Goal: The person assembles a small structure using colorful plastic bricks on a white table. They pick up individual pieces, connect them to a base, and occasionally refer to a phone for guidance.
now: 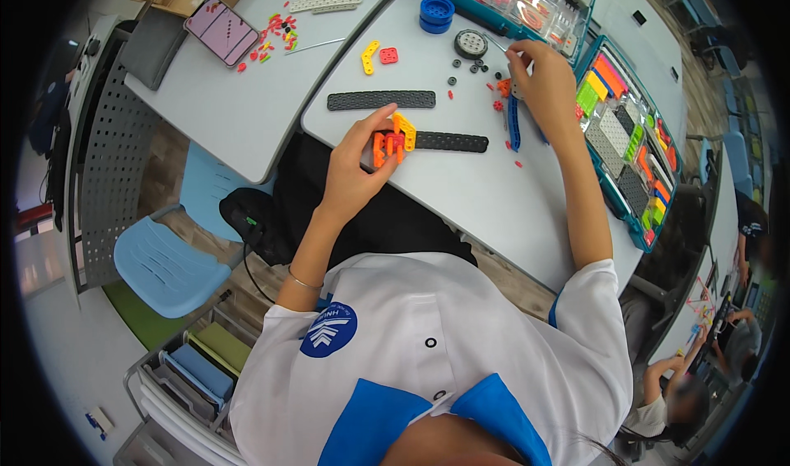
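Orange-and-yellow connector assembly sits pinched between the thumb and fingers of the left hand, at the left end of a black perforated beam running rightward from those fingers; whether the two are joined, I cannot tell. The right hand hangs over the worktop, its curled fingers close to a blue curved beam and a small orange part; whether they grip anything is unclear. A second black beam lies just beyond the left fingers. The step in hand looks like steadying the assembly beside loose parts; joining pieces would call for lined-up holes. A round blue badge with white lettering marks the shirt.
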### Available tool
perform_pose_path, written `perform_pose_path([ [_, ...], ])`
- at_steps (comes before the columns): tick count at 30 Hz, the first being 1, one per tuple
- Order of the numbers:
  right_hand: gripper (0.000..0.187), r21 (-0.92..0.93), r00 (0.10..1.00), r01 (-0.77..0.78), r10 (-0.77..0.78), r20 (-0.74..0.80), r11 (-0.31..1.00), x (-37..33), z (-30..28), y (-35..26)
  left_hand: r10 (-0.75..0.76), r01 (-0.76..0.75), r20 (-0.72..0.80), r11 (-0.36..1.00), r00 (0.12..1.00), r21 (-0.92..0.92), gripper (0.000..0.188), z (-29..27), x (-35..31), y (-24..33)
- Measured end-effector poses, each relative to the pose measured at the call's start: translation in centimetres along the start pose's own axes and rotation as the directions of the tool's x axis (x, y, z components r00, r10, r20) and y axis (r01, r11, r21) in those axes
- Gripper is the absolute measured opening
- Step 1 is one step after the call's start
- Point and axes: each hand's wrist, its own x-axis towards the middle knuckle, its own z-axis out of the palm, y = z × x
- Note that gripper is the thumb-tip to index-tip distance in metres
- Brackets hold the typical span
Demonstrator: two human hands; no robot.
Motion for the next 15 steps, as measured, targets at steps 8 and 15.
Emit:
perform_pose_path([
  [8,0.017,-0.244,0.985,-0.097,0.128,0.118,0.965,3.2,3.5,1.5,0.069,-0.072,0.027,0.990,0.997,0.125,0.077,0.6,-0.4,0.6],
  [15,0.014,-0.129,0.995,0.080,-0.073,0.061,0.988,2.3,1.7,1.7,0.195,-0.179,-0.127,0.975,0.972,0.132,0.072,-0.2,-0.3,2.4],
])
